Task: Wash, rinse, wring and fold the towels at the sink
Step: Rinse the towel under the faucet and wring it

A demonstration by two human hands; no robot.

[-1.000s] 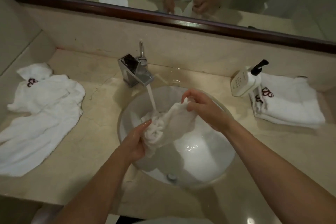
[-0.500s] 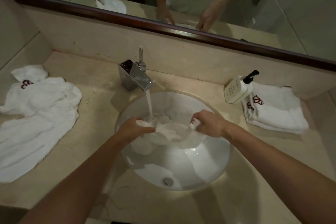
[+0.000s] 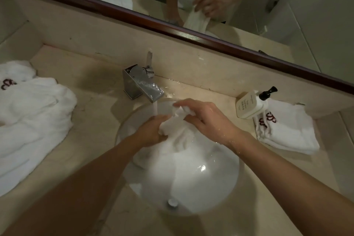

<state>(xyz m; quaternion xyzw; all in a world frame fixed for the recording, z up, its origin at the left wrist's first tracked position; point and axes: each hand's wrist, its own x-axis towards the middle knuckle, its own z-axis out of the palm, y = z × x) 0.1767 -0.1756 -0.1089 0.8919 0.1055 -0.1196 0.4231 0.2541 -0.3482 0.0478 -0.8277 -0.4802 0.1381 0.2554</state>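
Left hand point(image 3: 153, 132) and right hand point(image 3: 206, 119) both grip bunched towel point(image 3: 178, 132) beneath faucet point(image 3: 143, 84) (water running), likely to rinse it.

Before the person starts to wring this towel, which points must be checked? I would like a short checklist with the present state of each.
1. Both hands grip the wet towel: left hand and right hand hold it. Ok.
2. Towel is over the sink: ok.
3. Faucet off: not ok, water runs.
4. Soap rinsed out: cannot tell.
5. Folded towel beside the soap bottle is clear of the basin: ok.
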